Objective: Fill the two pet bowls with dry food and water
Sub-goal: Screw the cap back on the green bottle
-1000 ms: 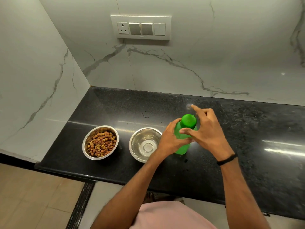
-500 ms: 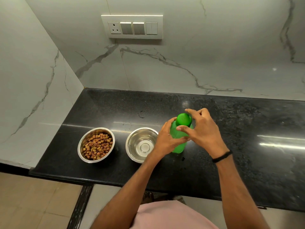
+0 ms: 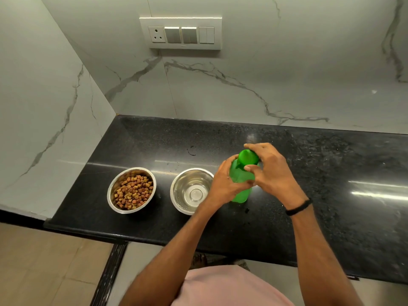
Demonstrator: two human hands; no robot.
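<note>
Two steel pet bowls stand side by side on the black counter (image 3: 154, 138). The left bowl (image 3: 113, 199) holds brown dry kibble (image 3: 132, 192). The right bowl (image 3: 176, 188) has a shiny inside; I cannot tell whether water is in it. Just right of it a green bottle (image 3: 241, 194) stands upright. My left hand (image 3: 225, 184) grips the bottle's body. My right hand (image 3: 273, 173) pinches the green cap (image 3: 248, 156) with thumb and fingers; a black band circles that wrist.
White marble walls close the counter at the back and on the left. A switch panel with a socket (image 3: 180, 33) sits on the back wall. The counter's front edge runs near my body, with tiled floor (image 3: 44, 261) below at the left.
My right hand's fingers have turned around the cap. The bottle and both bowls stay where they were; the camera shifted slightly.
</note>
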